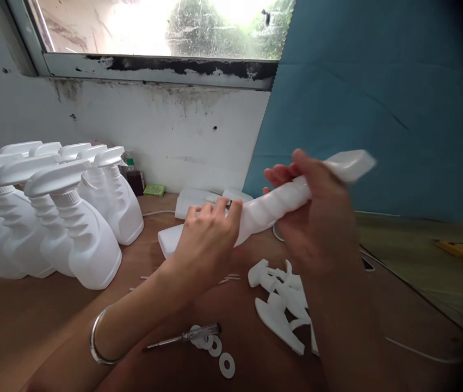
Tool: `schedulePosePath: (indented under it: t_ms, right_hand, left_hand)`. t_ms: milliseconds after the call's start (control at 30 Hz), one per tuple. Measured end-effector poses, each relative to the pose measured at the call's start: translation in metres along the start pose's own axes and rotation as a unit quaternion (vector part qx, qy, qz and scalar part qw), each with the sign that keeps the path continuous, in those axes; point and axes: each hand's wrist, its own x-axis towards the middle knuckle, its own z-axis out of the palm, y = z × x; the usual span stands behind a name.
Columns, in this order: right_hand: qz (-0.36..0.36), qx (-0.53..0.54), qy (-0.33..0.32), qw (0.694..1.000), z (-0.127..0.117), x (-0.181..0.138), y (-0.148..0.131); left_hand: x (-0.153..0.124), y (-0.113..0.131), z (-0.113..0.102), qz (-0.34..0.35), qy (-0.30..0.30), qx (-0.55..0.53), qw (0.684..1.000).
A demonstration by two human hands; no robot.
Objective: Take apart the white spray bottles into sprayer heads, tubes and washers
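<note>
A white spray bottle [274, 209] with a ridged grip is held at a slant above the table, its upper end pointing right. My left hand [210, 231] is closed round the bottle's body, fingers wrapped over the top. Towards the upper end, my right hand [316, 212] curls round the bottle, thumb on top and fingers behind. Past that hand sticks out a smooth white end piece [351, 165], blurred; I cannot tell whether it is a spray head. White trigger-shaped plastic parts [280, 294] lie in a pile below my right hand.
Several white spray bottles with heads [92, 239] stand at the left. A screwdriver [186, 336] and flat white rings [227, 365] lie in front. Behind are a dark bottle [135, 181], a green box [155, 189] and a white cable [158, 212]. A blue sheet [357, 81] hangs right.
</note>
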Motion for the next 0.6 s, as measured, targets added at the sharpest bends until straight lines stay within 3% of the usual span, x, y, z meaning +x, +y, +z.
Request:
schedulePosePath:
  t_ms: [67,200,433,533,600]
  right_hand:
    - [-0.035,-0.007,0.013,0.999,-0.006,0.004,-0.006]
    - [-0.086,-0.016,-0.002,0.996,-0.013,0.005,-0.012]
    - [-0.145,-0.074,-0.097,0.982,-0.012,-0.006,-0.010]
    - [-0.114,-0.046,-0.148,0.981,-0.014,-0.009,-0.013]
    - [-0.078,-0.045,-0.209,0.974,-0.015,-0.012,-0.016]
  left_hand:
    - [0.001,-0.003,-0.004,-0.010,-0.036,-0.040,0.998]
    - [0.003,-0.012,-0.011,0.021,-0.052,-0.101,0.993]
    - [0.005,-0.033,-0.028,0.065,-0.095,-0.155,0.981]
    - [0.007,-0.041,-0.034,0.083,-0.182,-0.233,0.952]
    - [0.009,-0.045,-0.035,0.105,-0.262,-0.314,0.906]
